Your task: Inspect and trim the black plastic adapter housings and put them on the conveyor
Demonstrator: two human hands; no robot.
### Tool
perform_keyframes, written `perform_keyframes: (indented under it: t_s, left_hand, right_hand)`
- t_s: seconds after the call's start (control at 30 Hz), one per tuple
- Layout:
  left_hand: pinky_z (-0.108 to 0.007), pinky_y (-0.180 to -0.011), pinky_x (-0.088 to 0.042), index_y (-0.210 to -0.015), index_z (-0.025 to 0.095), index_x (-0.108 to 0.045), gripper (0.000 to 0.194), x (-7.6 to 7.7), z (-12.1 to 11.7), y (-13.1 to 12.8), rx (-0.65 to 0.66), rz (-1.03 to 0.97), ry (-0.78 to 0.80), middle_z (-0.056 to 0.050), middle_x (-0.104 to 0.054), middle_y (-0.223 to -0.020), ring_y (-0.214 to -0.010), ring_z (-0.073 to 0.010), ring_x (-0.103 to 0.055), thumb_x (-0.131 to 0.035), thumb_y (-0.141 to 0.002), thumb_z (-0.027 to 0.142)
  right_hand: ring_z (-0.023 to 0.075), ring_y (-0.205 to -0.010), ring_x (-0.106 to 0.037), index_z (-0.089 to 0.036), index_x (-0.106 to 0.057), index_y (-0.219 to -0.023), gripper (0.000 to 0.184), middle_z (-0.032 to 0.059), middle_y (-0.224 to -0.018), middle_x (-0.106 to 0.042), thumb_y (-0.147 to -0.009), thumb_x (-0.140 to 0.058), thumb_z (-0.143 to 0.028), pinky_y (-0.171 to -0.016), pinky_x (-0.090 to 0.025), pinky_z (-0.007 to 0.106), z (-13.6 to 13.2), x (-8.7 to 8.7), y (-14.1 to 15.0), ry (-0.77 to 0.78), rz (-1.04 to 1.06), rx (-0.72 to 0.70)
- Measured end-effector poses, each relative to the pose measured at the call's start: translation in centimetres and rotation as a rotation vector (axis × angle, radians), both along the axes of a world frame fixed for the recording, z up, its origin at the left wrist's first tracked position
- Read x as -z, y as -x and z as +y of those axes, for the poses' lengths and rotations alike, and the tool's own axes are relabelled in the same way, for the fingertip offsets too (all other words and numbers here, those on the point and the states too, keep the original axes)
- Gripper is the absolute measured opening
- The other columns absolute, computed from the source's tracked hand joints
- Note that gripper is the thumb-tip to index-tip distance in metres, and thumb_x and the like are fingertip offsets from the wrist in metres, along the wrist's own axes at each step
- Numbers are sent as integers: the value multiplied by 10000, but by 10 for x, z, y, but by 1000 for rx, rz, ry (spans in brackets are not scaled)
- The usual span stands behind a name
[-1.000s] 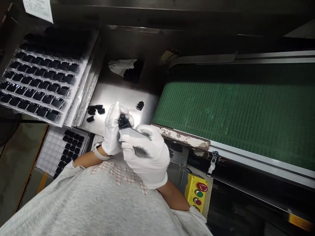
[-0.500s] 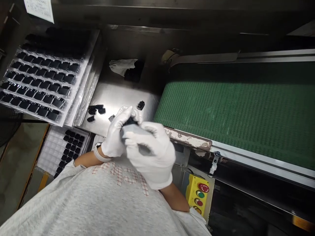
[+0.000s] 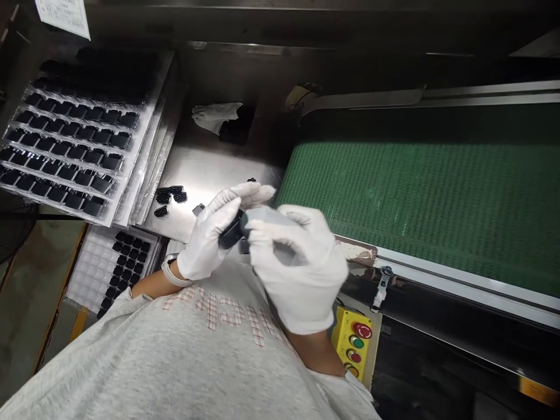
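Note:
Both my hands wear white gloves and are close together in front of my chest. Between the thumb and palm of my left hand (image 3: 219, 227) sits a small black plastic part (image 3: 231, 231), its fingers stretched out past it. My right hand (image 3: 301, 262) pinches a smooth grey flat piece (image 3: 269, 216), whose exact kind I cannot make out. A dark rounded end of that piece lies right beside the black part; whether they touch I cannot tell. Several loose black parts (image 3: 171, 194) lie on the metal table (image 3: 188, 166) beyond my left hand.
At the left, stacked clear trays (image 3: 125, 192) hold rows of black pieces. A lower white tray (image 3: 90, 271) is partly filled. A green conveyor belt (image 3: 415, 204) runs to the right, with a yellow button box (image 3: 347, 338) below. A white cloth (image 3: 216, 116) lies farther back.
My right hand has moved right with the grey piece, away from my left hand. The left fingers have straightened, and more of the black part shows.

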State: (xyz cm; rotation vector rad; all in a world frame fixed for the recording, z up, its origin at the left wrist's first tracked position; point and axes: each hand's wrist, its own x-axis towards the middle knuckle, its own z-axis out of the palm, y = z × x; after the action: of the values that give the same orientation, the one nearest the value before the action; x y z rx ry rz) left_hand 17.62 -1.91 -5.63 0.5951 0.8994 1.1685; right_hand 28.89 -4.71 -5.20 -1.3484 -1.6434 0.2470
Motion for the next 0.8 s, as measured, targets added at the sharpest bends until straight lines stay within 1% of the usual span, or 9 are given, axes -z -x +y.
perform_keyframes:
  t_s: [0.1, 0.2, 0.23, 0.33, 0.4, 0.5, 0.63, 0.7, 0.8]
  left_hand:
    - [-321, -912, -519, -1039, 242, -685, 204, 2, 0, 1, -13, -22, 14, -31, -717, -1144, -1202, -238, -607, -595, -890, 348]
    - [-321, -968, -503, -1050, 225, -696, 205, 0, 1, 1, 9, -51, 14, -35, -717, -1163, -1236, -232, -589, -569, -910, 304]
    - [-334, -980, -502, -1047, 219, -700, 213, 0, 1, 1, 21, -89, 26, -37, -717, -1166, -1233, -237, -593, -554, -918, 304]
    - [-403, -989, -512, -1047, 208, -705, 285, -1, 3, 0, 59, -224, 91, -53, -715, -1172, -1206, -270, -612, -500, -938, 374]
    - [-418, -994, -512, -1067, 210, -697, 272, 0, 4, -1, 89, -264, 143, -57, -706, -1192, -1224, -280, -599, -525, -924, 365]
    - [-387, -989, -516, -1125, 229, -673, 249, 1, 6, -1, 112, -289, 204, -43, -676, -1254, -1275, -263, -558, -580, -894, 250]
    - [-331, -906, -552, -1159, 239, -660, 254, 0, 7, -2, 121, -312, 242, -38, -660, -1284, -1243, -239, -582, -553, -928, 250]
    - [-324, -863, -566, -1148, 244, -668, 243, 0, 8, -3, 121, -300, 231, -34, -672, -1261, -1201, -240, -610, -559, -933, 278]
    - [-325, -840, -572, -1084, 254, -688, 207, 1, 7, -4, 62, -263, 193, -16, -715, -1163, -1132, -233, -650, -613, -909, 332]
  right_hand:
    - [150, -818, -669, -214, -665, -727, 59, 36, -898, -642, -732, -644, -159, -660, -582, 257, 1, 2, 0, -26, -19, -86]
    - [153, -815, -670, -207, -674, -746, 50, 42, -910, -641, -745, -642, -169, -638, -577, 260, 1, 2, 0, -59, -67, 52]
    - [156, -805, -668, -206, -680, -746, 38, 46, -914, -642, -752, -644, -195, -621, -571, 263, 1, 2, 0, -55, -85, 60]
    - [161, -776, -661, -213, -691, -730, 67, 50, -903, -647, -757, -639, -247, -589, -555, 261, 1, 0, 0, -17, -125, -59]
    - [159, -776, -663, -219, -702, -743, 60, 46, -908, -657, -759, -650, -246, -599, -557, 262, 2, 0, -2, 2, -142, -17]
    - [167, -820, -674, -213, -717, -759, 70, 47, -909, -671, -783, -655, -237, -673, -575, 292, 6, 2, -10, 60, -44, 109]
    - [187, -839, -682, -191, -700, -702, 133, 52, -848, -682, -808, -633, -234, -698, -578, 330, 7, 4, -16, 134, 165, 120]
    - [180, -837, -685, -202, -710, -724, 99, 51, -876, -688, -798, -647, -222, -680, -579, 313, 6, 2, -15, 123, 167, 126]
    - [165, -814, -690, -207, -717, -744, 60, 52, -875, -693, -777, -670, -191, -681, -585, 281, 6, 0, -13, 89, 100, 79]
